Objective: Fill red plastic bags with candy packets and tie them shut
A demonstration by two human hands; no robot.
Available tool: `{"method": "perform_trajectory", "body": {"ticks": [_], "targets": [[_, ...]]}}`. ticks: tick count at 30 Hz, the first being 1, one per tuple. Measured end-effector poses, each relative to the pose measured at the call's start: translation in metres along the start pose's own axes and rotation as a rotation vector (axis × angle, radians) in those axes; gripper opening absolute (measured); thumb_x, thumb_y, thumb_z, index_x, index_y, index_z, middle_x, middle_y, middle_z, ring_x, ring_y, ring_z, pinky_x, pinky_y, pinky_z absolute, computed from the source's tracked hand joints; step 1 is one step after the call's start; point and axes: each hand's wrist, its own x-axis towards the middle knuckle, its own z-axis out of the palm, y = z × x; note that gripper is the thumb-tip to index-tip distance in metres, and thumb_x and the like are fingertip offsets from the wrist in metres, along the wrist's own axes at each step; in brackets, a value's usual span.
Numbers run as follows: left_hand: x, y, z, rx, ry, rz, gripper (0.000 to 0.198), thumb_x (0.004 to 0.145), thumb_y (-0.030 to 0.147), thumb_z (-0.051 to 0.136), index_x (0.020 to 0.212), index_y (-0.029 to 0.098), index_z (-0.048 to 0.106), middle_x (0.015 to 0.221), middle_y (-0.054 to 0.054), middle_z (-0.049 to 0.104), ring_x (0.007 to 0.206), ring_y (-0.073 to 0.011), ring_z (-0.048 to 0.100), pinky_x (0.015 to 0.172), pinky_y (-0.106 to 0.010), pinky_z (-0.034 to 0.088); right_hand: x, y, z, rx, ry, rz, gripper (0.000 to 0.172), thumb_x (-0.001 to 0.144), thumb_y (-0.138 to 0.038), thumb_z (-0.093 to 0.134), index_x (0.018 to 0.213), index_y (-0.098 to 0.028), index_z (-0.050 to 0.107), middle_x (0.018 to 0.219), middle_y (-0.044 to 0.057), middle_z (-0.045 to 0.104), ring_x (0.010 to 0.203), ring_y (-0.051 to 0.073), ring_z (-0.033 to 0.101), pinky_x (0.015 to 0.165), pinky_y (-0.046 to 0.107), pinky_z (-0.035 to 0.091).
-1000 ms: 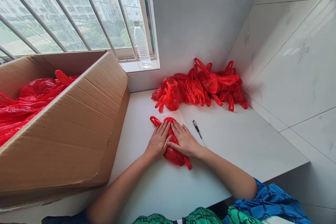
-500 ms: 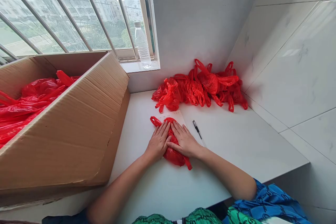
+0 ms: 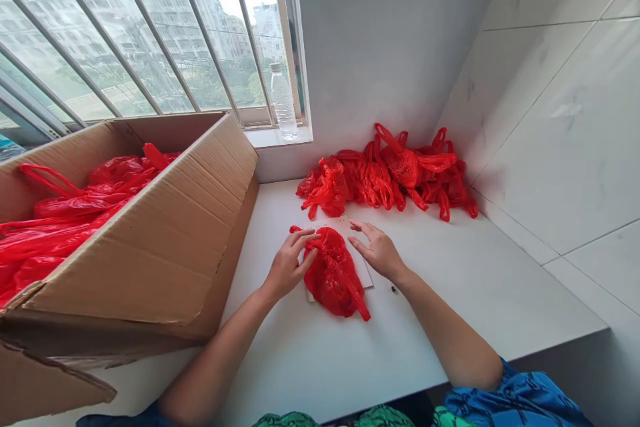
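Observation:
A red plastic bag [image 3: 334,283], crumpled and bunched near its top, lies on a white sheet or pad [image 3: 367,278] in the middle of the white table. My left hand [image 3: 290,265] is at the bag's left edge, fingers apart; whether the fingertips touch the plastic I cannot tell. Just right of the bag hovers my right hand [image 3: 379,252], its fingers spread and holding nothing. Most of the pen is hidden behind my right hand and forearm; a small dark bit [image 3: 393,289] shows beside the forearm.
An open cardboard box [image 3: 165,240] filled with red plastic bags [image 3: 100,197] stands at left. Along the back wall lies a row of bunched red bags [image 3: 385,170]. A clear water bottle [image 3: 283,103] stands on the sill by the barred window. A tiled wall [image 3: 565,133] bounds the right.
Both hands were pressed flat together on the red bag; now they have lifted and parted to either side. The bag looks puffed wider. The view has shifted slightly.

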Motion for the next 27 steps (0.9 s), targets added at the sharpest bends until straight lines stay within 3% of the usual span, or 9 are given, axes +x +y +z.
{"method": "perform_trajectory", "body": {"ticks": [3, 5, 10, 14, 16, 20, 22, 25, 27], "targets": [[0.002, 0.01, -0.006, 0.076, -0.247, 0.109, 0.046, 0.094, 0.031, 0.055, 0.14, 0.033, 0.05, 0.15, -0.005, 0.044, 0.133, -0.0256, 0.047, 0.107, -0.042, 0.047, 0.004, 0.012, -0.006, -0.061, 0.029, 0.039, 0.041, 0.096, -0.046, 0.048, 0.126, -0.022, 0.062, 0.116, 0.008, 0.071, 0.108, 0.024, 0.066, 0.095, 0.041, 0.049], [0.001, 0.014, -0.005, 0.13, -0.305, 0.137, 0.049, 0.091, 0.027, 0.058, 0.139, 0.034, 0.051, 0.145, -0.005, 0.049, 0.128, -0.0257, 0.052, 0.103, -0.04, 0.049, 0.006, 0.022, -0.008, -0.083, 0.05, 0.06, 0.037, 0.094, -0.044, 0.049, 0.119, -0.021, 0.065, 0.111, 0.008, 0.073, 0.104, 0.024, 0.068, 0.094, 0.041, 0.049], [-0.009, 0.021, -0.001, 0.326, -0.283, 0.051, 0.035, 0.089, 0.028, 0.061, 0.124, 0.027, 0.062, 0.112, -0.005, 0.064, 0.086, -0.0185, 0.065, 0.071, -0.029, 0.052, 0.004, 0.038, -0.012, -0.098, 0.101, 0.125, 0.036, 0.093, -0.044, 0.048, 0.113, -0.022, 0.068, 0.104, 0.006, 0.075, 0.099, 0.023, 0.07, 0.092, 0.039, 0.049], [-0.025, 0.038, -0.009, 0.455, -0.244, 0.151, 0.012, 0.088, 0.029, 0.062, 0.095, 0.02, 0.064, 0.093, -0.003, 0.066, 0.076, -0.016, 0.063, 0.067, -0.028, 0.045, -0.002, 0.044, -0.01, -0.131, 0.076, 0.126, 0.041, 0.092, -0.049, 0.044, 0.111, -0.023, 0.069, 0.103, 0.007, 0.076, 0.095, 0.024, 0.07, 0.087, 0.037, 0.05], [-0.032, 0.054, -0.021, 0.46, -0.21, 0.205, 0.011, 0.087, 0.031, 0.061, 0.086, 0.019, 0.061, 0.086, -0.002, 0.065, 0.072, -0.0149, 0.061, 0.064, -0.027, 0.042, -0.004, 0.045, -0.007, -0.141, 0.056, 0.107, 0.043, 0.092, -0.053, 0.044, 0.109, -0.023, 0.07, 0.102, 0.007, 0.076, 0.093, 0.024, 0.07, 0.086, 0.037, 0.05], [-0.049, 0.095, -0.069, 0.361, -0.06, 0.219, 0.011, 0.083, 0.031, 0.062, 0.082, 0.02, 0.059, 0.087, -0.002, 0.065, 0.071, -0.0139, 0.059, 0.062, -0.027, 0.043, -0.008, 0.044, -0.003, -0.133, 0.008, 0.063, 0.046, 0.093, -0.056, 0.042, 0.107, -0.023, 0.071, 0.102, 0.007, 0.076, 0.092, 0.025, 0.07, 0.085, 0.039, 0.051], [-0.059, 0.115, -0.103, 0.251, 0.031, 0.173, 0.008, 0.083, 0.027, 0.06, 0.081, 0.021, 0.057, 0.089, -0.003, 0.065, 0.071, -0.0131, 0.059, 0.062, -0.025, 0.045, -0.009, 0.043, -0.002, -0.134, -0.013, 0.043, 0.045, 0.093, -0.056, 0.041, 0.104, -0.024, 0.072, 0.101, 0.007, 0.076, 0.094, 0.025, 0.07, 0.087, 0.039, 0.051], [-0.074, 0.138, -0.16, 0.147, 0.17, 0.08, 0.005, 0.087, 0.026, 0.056, 0.083, 0.022, 0.056, 0.067, 0.002, 0.058, 0.055, -0.0111, 0.052, 0.051, -0.024, 0.043, -0.011, 0.045, 0.002, -0.159, -0.029, 0.051, 0.045, 0.092, -0.057, 0.042, 0.102, -0.026, 0.073, 0.101, 0.005, 0.076, 0.091, 0.025, 0.07, 0.089, 0.041, 0.05], [-0.08, 0.147, -0.195, 0.173, 0.353, -0.014, 0.008, 0.09, 0.03, 0.056, 0.087, 0.023, 0.06, 0.064, 0.004, 0.056, 0.05, -0.0095, 0.048, 0.045, -0.022, 0.039, -0.011, 0.046, 0.005, -0.159, -0.037, 0.063, 0.046, 0.092, -0.059, 0.043, 0.103, -0.027, 0.072, 0.101, 0.004, 0.076, 0.09, 0.026, 0.069, 0.09, 0.042, 0.049]]}}
